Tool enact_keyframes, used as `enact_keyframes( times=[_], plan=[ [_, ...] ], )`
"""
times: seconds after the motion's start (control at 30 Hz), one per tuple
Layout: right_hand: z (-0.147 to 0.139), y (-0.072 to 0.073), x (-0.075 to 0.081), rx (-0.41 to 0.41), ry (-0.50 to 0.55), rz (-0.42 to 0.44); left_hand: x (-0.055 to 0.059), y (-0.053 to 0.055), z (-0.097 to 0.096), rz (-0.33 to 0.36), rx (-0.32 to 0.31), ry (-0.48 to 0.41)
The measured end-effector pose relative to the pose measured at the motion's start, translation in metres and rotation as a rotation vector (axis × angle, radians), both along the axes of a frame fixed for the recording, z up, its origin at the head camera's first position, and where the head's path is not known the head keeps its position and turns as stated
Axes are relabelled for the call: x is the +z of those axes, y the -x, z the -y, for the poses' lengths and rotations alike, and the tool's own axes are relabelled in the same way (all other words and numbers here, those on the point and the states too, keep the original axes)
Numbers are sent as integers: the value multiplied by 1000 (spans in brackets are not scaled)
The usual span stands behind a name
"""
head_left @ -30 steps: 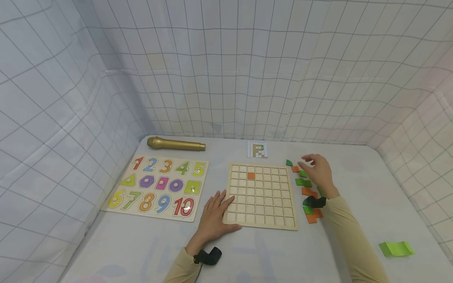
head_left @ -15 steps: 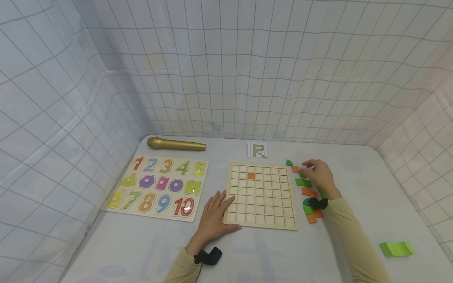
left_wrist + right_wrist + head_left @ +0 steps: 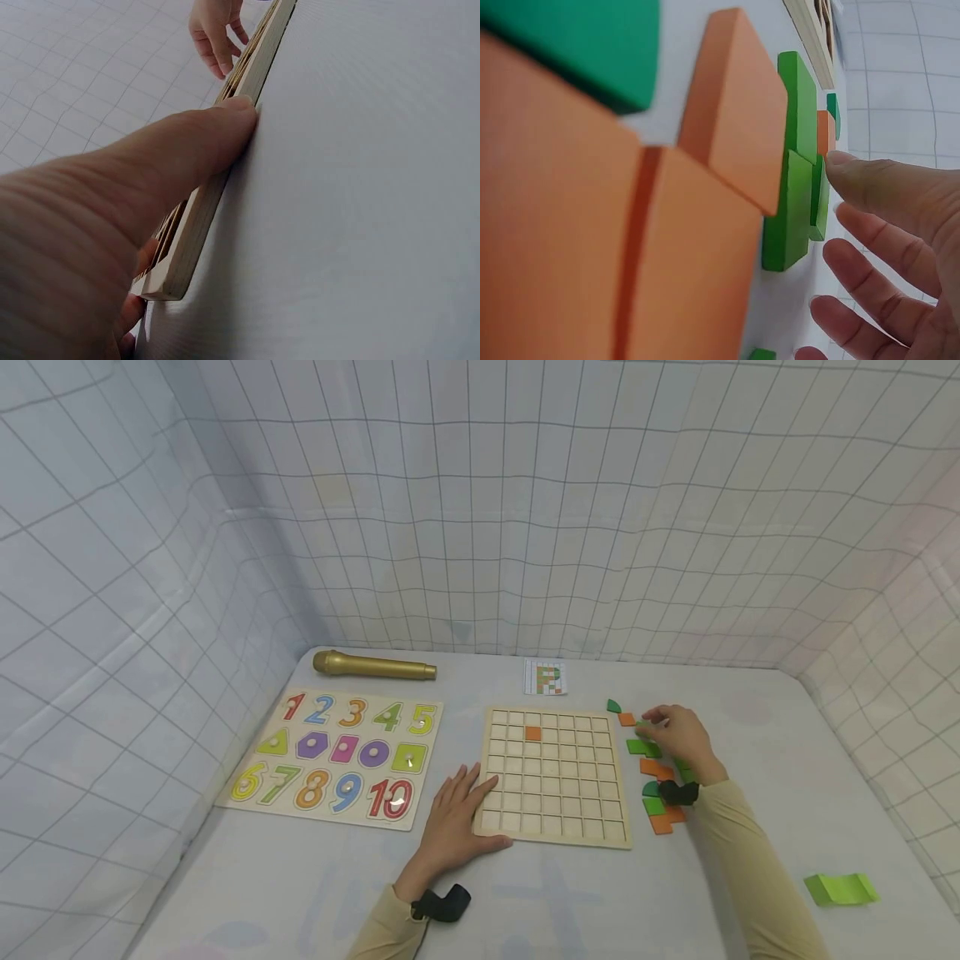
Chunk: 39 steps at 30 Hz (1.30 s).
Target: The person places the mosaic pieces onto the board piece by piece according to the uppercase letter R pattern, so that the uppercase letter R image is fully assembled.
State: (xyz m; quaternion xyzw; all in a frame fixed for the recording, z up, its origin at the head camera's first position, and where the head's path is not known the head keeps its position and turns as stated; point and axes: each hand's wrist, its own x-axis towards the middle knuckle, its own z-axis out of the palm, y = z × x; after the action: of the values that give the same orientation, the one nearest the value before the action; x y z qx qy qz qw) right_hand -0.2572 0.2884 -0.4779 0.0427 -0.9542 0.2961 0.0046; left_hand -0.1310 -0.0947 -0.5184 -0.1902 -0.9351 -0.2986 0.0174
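Note:
My left hand (image 3: 452, 827) rests at the near left corner of the wooden grid board (image 3: 551, 767), fingers spread along its left side. In the left wrist view the thumb (image 3: 187, 146) lies straight against the board's near edge. One orange square tile (image 3: 532, 733) sits in a board cell. Right of the board, my right hand (image 3: 684, 742) is low over the loose tiles. Its thumb and fingertips are right at a green tile (image 3: 820, 201), thumb and fingers apart in the right wrist view. Orange tiles (image 3: 742, 112) and more green tiles (image 3: 787, 214) lie nearer the wrist.
A small pattern card (image 3: 545, 677) lies behind the board. To the left are a number and shape puzzle (image 3: 322, 757) and a gold microphone (image 3: 374, 665). A folded green paper piece (image 3: 841, 889) stands at the right. Gridded cloth walls (image 3: 525, 527) enclose the table.
My right hand has moved slightly down and toward me, over the green tile, its thumb and fingertips lowering to it. The left hand and the board have stayed in place.

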Motion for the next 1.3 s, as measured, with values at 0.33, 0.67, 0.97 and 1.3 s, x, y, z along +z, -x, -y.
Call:
enact_keyframes(
  times=[0.33,0.67,0.97,1.3],
  plan=[
    [-3,2,2,18,-8,77,0,0,-1,-2,-3,7],
    [1,7,10,63,-48,143,-2,1,0,-11,6,8],
    [-1,-1,5,25,9,67,-2,0,0,-11,1,4],
    [5,-7,8,30,86,-59,-2,0,1,-16,1,2]
  ],
)
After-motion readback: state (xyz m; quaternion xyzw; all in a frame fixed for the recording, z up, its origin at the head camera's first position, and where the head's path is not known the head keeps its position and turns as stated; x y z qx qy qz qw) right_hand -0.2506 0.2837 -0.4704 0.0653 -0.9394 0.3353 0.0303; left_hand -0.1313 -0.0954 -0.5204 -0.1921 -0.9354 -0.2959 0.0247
